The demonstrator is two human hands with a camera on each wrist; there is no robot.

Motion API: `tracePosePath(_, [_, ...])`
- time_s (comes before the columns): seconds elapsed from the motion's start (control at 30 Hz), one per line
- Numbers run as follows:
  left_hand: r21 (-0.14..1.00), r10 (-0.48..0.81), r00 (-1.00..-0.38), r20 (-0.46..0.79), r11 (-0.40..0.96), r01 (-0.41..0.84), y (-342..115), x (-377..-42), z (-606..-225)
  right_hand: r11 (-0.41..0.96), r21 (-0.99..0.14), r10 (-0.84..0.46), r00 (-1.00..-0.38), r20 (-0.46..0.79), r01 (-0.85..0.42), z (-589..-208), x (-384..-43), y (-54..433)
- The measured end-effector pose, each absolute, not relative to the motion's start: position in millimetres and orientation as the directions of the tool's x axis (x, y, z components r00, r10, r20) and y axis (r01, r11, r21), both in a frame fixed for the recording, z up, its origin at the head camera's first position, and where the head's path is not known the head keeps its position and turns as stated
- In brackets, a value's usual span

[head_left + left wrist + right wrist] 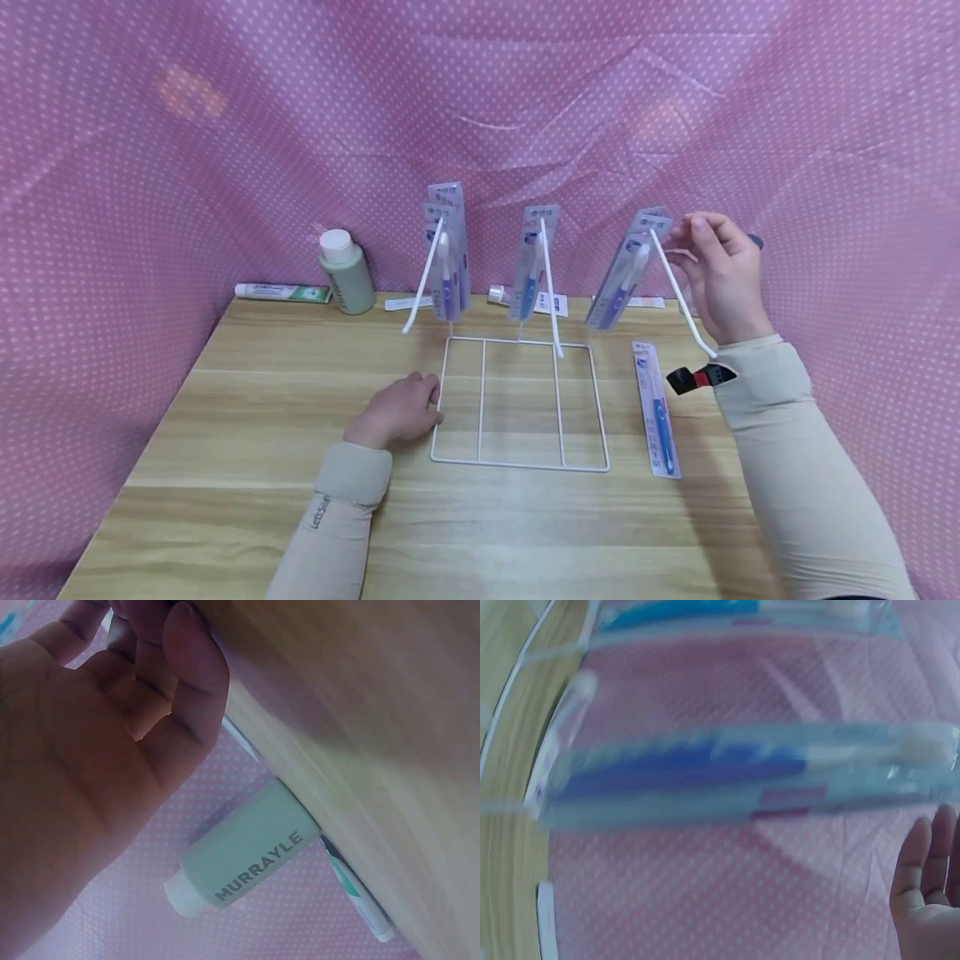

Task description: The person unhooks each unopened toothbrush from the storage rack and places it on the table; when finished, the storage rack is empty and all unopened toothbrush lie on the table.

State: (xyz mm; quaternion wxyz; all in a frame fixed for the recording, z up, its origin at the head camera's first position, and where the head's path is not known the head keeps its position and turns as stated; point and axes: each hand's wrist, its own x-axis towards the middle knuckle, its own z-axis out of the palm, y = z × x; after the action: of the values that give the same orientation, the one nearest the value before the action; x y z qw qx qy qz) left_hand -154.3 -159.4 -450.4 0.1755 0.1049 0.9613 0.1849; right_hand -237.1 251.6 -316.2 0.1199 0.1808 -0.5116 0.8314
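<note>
A white wire display rack (520, 467) stands on the table, its three prongs slanting toward me. Packaged toothbrushes hang on the left prong (447, 275), the middle prong (529, 271) and the right prong (624, 275). My left hand (399, 410) holds the left wire of the rack's base with curled fingers; the contact itself is hidden in the left wrist view. Beside the right-hand packs is my right hand (722, 271), fingers loosely bent and holding nothing. In the right wrist view its fingers (911, 862) are apart from the blurred purple toothbrush pack (682, 776).
A packaged blue toothbrush (657, 410) lies right of the rack. Along the back edge are a green bottle (348, 275), a toothpaste tube (283, 292), another tube (557, 304) and small white boxes (405, 303). Pink dotted cloth (480, 108) hangs behind.
</note>
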Motion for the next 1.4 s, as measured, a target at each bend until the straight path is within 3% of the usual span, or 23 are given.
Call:
tracePosePath(0.13, [0.39, 0.272, -0.916, -0.294, 0.909, 0.145, -159.8, -154.7, -450.7, -0.585, -0.73, 0.002, -0.901, 0.433, -0.352, -309.9, -237.5, 244.3])
tracePosePath(0.27, [0.383, 0.267, -0.917, -0.295, 0.913, 0.142, -160.0, -156.2, -452.8, -0.615, -0.704, 0.017, -0.899, 0.439, -0.355, -310.4, -239.0, 238.6])
tracePosePath(0.53, [0.38, 0.262, -0.917, -0.301, 0.915, 0.137, -159.6, -156.5, -453.5, -0.336, -0.846, 0.072, -0.907, 0.415, -0.413, -316.8, -238.3, 232.9])
tracePosePath(0.7, [0.385, 0.273, -0.918, -0.288, 0.911, 0.15, -160.1, -155.2, -451.8, -0.264, -0.875, 0.064, -0.912, 0.405, -0.407, -315.8, -231.8, 233.4])
tracePosePath(1.4, [0.384, 0.287, -0.916, -0.28, 0.908, 0.166, -160.8, -155.3, -452.4, 0.036, -0.849, -0.062, -0.849, 0.525, -0.528, -324.1, -155.2, 247.0])
